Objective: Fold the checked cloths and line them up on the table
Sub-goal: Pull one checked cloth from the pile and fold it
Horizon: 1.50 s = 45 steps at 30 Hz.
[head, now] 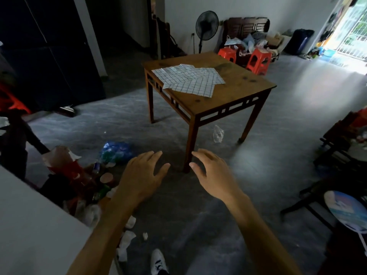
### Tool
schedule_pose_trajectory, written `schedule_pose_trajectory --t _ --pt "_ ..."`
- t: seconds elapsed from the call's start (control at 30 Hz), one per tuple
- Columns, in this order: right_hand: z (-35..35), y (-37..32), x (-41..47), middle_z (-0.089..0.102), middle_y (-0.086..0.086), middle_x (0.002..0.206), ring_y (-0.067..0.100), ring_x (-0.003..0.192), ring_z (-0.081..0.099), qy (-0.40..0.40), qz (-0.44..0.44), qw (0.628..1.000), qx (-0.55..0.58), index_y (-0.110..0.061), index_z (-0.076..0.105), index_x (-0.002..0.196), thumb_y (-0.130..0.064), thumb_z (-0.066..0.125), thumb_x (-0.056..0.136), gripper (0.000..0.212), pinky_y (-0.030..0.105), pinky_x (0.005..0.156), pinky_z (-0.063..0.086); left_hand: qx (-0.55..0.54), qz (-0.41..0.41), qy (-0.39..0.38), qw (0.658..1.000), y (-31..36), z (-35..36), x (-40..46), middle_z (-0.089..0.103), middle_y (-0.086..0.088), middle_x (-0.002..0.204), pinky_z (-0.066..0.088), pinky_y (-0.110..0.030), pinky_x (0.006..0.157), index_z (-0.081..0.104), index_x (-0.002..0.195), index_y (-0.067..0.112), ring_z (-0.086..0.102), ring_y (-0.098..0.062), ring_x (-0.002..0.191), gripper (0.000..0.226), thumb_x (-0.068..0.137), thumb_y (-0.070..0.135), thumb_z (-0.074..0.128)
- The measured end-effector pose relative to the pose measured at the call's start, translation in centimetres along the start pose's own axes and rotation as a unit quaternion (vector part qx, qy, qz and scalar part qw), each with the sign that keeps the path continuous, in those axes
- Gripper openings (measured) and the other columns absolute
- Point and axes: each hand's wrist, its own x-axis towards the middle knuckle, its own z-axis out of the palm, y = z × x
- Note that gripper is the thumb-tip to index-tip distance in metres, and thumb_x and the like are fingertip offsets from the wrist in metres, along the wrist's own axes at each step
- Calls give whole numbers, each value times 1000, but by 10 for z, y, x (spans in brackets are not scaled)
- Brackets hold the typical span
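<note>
Several white cloths with a blue check (189, 79) lie unfolded and overlapping on the left part of a brown wooden table (234, 90), which stands a few steps ahead of me. My left hand (142, 175) and my right hand (213, 173) are held out in front of me, palms down, over the grey floor, well short of the table. Both hands are empty with fingers spread.
A heap of litter, bottles and a blue bag (116, 151) lies on the floor at the left. A crumpled plastic bag (218, 133) sits under the table. Red stools (258, 60) and a standing fan (206, 26) are behind the table. Dark chairs (337, 155) stand at the right.
</note>
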Motion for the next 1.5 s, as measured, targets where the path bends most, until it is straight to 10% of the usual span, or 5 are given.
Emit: schedule_pose_trajectory --t 1.0,1.5 --pt "53 115 491 50 -2 137 15 123 49 -18 29 994 109 -22 46 137 -40 49 97 44 37 103 43 -30 11 -50 998 -90 -13 490 43 -1 145 31 -38 111 38 142 21 38 -15 133 57 94 51 38" --pt "81 142 676 49 0 137 16 126 44 -29 49 995 86 -21 45 137 -38 48 98 43 23 100 29 -37 22 -64 997 -144 2 690 42 0 145 30 -31 107 37 142 21 40 -14 130 53 96 47 39"
